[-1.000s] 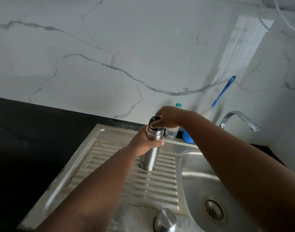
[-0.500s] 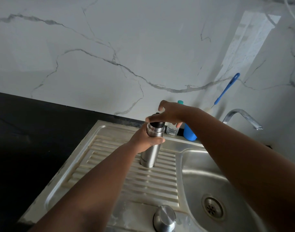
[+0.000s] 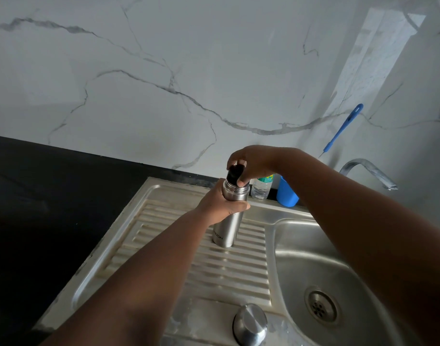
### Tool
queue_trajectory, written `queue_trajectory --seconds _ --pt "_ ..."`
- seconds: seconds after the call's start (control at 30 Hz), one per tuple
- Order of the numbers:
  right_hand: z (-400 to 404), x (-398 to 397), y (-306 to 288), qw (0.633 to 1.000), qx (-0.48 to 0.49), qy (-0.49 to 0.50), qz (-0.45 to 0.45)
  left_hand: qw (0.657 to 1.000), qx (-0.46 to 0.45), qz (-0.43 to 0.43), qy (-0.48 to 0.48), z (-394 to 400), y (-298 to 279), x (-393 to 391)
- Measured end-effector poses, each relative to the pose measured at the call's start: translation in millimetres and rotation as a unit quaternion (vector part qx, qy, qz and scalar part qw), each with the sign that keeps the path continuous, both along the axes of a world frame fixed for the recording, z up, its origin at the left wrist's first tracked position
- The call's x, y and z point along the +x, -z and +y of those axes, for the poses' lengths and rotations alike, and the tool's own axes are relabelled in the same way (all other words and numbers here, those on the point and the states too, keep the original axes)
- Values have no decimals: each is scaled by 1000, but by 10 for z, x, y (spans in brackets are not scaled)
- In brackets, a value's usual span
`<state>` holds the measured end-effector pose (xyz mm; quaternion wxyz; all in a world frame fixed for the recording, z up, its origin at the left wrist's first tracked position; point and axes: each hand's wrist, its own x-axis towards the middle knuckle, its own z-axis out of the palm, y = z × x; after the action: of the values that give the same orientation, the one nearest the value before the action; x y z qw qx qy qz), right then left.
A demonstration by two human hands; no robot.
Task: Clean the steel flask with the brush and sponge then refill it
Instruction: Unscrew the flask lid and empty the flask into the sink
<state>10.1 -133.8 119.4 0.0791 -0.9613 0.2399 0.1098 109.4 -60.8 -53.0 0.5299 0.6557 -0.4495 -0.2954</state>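
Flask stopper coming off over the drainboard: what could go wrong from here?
1. The steel flask stands on the ridged drainboard, steadied only by the left hand; twisting could rock it.
2. The right hand pinches the black stopper with fingertips; it may slip toward the sink basin.
3. The steel cap sits near the front edge by the forearms and could get knocked.

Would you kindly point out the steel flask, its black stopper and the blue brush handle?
steel flask (image 3: 225, 233): head view, lower body below the left hand.
black stopper (image 3: 233, 176): head view, its side, at the flask's mouth.
blue brush handle (image 3: 345, 127): head view, mid-handle against the wall.
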Motion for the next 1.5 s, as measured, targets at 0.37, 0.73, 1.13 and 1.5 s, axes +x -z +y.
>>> queue_trajectory --seconds 0.37,0.73,1.13,1.5 --pt "59 -67 31 998 61 -2 -27 1000 6 -7 24 9 26 62" --pt "126 -14 76 999 -8 25 -19 1000 20 -10 19 27 20 67" --pt "535 -520 -248 983 50 17 -176 999 42 -20 15 43 -28 58" --pt "1373 -778 1086 992 104 -73 -9 998 40 -40 -8 104 -41 8"
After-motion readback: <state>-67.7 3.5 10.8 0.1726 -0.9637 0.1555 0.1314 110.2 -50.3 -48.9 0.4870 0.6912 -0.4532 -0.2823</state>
